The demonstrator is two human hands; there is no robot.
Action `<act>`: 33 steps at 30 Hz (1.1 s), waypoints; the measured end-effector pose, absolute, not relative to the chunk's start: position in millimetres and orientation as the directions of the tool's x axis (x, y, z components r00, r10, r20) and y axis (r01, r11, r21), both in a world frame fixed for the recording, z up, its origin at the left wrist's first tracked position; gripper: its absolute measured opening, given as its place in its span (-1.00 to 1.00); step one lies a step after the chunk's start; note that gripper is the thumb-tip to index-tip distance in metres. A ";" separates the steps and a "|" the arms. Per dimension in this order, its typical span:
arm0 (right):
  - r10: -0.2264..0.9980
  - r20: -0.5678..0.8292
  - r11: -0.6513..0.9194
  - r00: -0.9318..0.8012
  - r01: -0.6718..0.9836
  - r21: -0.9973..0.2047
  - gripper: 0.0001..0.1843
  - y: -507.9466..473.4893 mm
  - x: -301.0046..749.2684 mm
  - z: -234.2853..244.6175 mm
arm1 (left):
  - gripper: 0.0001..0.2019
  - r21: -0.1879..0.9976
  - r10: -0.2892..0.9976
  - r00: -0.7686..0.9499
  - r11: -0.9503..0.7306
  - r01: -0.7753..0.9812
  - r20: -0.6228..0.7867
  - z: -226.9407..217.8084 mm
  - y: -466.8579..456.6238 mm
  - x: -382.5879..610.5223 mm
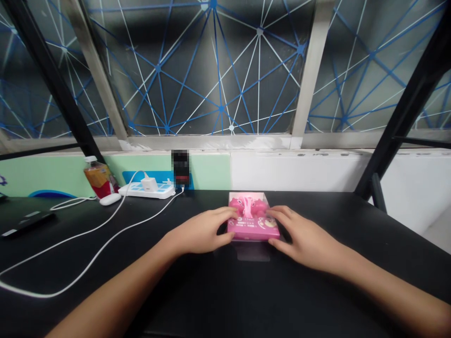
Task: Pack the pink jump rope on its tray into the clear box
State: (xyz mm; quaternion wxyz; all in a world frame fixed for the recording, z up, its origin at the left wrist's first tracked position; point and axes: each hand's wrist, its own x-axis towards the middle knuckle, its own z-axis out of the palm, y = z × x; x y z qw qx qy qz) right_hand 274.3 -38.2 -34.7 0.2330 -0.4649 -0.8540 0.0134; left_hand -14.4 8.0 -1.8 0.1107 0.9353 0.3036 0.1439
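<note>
A small pink box [252, 223] with a clear top and pink earphones inside lies on the black table [218, 291] in front of me. My left hand [201, 232] grips the box's left side, thumb at the near edge and fingers at the far edge. My right hand [302, 237] grips its right side the same way. A clear flap [252, 251] of the packaging lies flat on the table just in front of the box.
A white power strip [147, 190] with a charger and white cables [88, 244] sits at the back left. Beside it are a drink pouch [98, 178] and a white mouse-like item [110, 199]. A dark flat device [26, 222] lies far left. Black frame legs [398, 126] stand at the right.
</note>
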 end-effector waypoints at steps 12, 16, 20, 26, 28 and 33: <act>0.882 0.284 0.467 -0.376 0.782 -0.414 -0.54 -35.6 273.0 -37.6 | -0.67 0.226 0.672 0.702 -0.740 0.633 0.236 -3.1 4.8 -11.7; 0.887 0.183 0.449 -0.424 0.699 -0.557 -0.49 -39.0 274.6 -30.2 | -0.67 0.345 0.705 0.701 -0.687 0.640 0.106 0.4 4.3 -11.9; 0.854 0.086 0.426 -0.512 0.595 -0.682 -0.36 -39.9 279.2 -27.5 | -0.58 0.525 0.671 0.741 -0.637 0.565 0.017 1.6 6.8 -15.4; 0.851 0.183 0.507 -0.492 0.680 -0.530 -0.45 -33.0 281.4 -34.7 | -0.69 0.474 0.683 0.725 -0.669 0.573 0.087 -1.4 11.5 -14.7; 0.857 0.246 0.516 -0.453 0.749 -0.415 -0.55 -30.8 279.7 -38.3 | -0.74 0.412 0.685 0.714 -0.698 0.585 0.145 -2.9 11.5 -13.1; 0.791 0.410 0.556 -0.454 0.813 -0.173 -0.62 -28.7 274.6 -44.5 | -0.75 0.349 0.675 0.718 -0.723 0.596 0.171 -4.0 9.5 -11.7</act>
